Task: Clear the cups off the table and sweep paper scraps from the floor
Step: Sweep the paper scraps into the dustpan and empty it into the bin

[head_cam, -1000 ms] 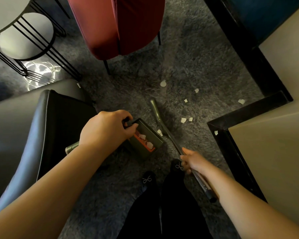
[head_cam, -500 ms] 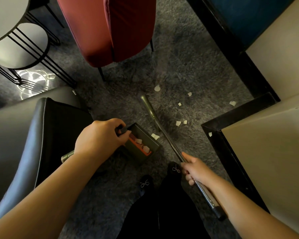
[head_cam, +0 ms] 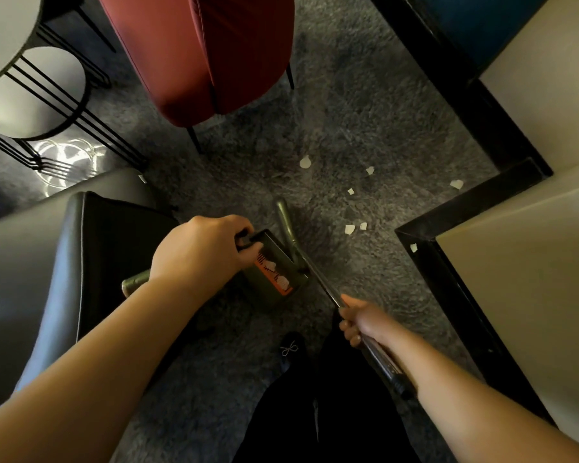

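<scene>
The left hand (head_cam: 201, 252) grips the dustpan (head_cam: 274, 279) handle; the right hand (head_cam: 361, 320) grips the broom (head_cam: 318, 279) handle, its head beside the dustpan. Paper scraps (head_cam: 350, 228) lie farther right on the carpet (head_cam: 365, 111).

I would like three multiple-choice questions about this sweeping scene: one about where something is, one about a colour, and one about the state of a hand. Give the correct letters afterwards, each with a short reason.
1. Where do the loose paper scraps lie?
A. on the round side table
B. on the grey carpet, to the right of the dustpan
C. on the red chair seat

2. What colour is the upholstered chair at the top of the view?
A. red
B. yellow
C. white

3. What is the right hand doing?
A. hanging free with straight fingers
B. pressing flat on the carpet
C. gripping the broom handle

Answers:
1. B, white scraps dot the carpet between the dustpan and the black-edged furniture.
2. A, its fabric is dark red.
3. C, the fingers curl round the metal shaft, while the left hand holds the dustpan's handle.
</scene>
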Available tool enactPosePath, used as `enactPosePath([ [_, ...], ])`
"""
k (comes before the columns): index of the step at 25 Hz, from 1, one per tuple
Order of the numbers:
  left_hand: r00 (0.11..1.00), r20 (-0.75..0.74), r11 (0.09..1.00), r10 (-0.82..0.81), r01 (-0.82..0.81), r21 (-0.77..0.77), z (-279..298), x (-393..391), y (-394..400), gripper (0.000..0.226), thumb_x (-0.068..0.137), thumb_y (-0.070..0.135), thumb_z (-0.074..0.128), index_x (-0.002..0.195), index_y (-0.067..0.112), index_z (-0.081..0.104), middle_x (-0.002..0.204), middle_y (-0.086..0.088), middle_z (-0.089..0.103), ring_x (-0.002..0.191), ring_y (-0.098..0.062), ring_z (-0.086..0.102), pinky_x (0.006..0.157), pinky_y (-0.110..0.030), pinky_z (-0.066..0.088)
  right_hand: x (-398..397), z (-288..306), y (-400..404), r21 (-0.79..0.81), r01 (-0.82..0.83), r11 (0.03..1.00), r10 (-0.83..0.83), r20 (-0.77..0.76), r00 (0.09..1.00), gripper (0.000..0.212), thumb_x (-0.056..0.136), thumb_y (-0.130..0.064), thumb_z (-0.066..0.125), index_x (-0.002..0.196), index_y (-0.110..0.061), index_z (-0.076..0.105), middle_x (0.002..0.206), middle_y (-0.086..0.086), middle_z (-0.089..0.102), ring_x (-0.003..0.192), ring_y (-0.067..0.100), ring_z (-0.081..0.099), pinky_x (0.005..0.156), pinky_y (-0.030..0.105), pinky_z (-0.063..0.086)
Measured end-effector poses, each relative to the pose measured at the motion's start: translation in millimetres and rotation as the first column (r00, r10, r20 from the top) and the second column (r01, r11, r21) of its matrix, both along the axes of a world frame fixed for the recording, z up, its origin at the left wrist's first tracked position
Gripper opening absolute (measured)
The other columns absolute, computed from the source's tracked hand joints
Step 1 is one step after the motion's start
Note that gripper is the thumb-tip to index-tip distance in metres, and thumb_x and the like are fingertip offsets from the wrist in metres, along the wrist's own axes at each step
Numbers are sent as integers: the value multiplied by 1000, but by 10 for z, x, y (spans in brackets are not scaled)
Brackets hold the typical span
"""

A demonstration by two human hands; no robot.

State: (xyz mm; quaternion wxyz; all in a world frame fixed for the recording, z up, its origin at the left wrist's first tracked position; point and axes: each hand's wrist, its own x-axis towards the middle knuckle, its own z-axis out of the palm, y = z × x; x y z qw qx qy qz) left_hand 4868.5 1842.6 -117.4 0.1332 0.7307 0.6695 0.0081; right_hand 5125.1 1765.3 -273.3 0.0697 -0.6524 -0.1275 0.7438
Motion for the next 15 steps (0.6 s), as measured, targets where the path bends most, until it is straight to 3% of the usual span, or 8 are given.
enactPosePath([
  [2,1000,0,1000,10,-10,-3,-14,-69,-12,23,77,56,63,93,39,66,63,12,57,56,-11,55,46,-20,40,-30,42,-25,14,-32,999,32,10,999,40,102,-4,34,134,-29,33,62,8,34,26,6,30,29,12,25],
  [4,1000,16,1000,19,-19,1,-29,-129,-3,25,76,56,63,93,39,67,65,12,59,57,-12,57,47,-22,43,-28,119,-36,23,-39,999,38,24,999,49,102,-6,33,146,-25,26,62,7,34,27,5,29,30,11,24],
  [10,1000,24,1000,12,-12,4,-41,-134,-6,25,77,55,63,93,37,68,65,9,61,58,-15,60,49,-26,49,86,270,-3,49,56,997,-57,28,998,54,101,-5,34,149,-29,24,61,6,33,29,6,28,31,12,26],
  [15,999,35,1000,13,-13,19,-16,-132,-54,22,78,52,66,93,35,69,64,9,62,57,-16,60,49,-25,46,-20,120,172,127,-7,992,-5,99,995,56,100,-3,36,151,-22,21,60,7,39,33,9,35,31,16,30],
])
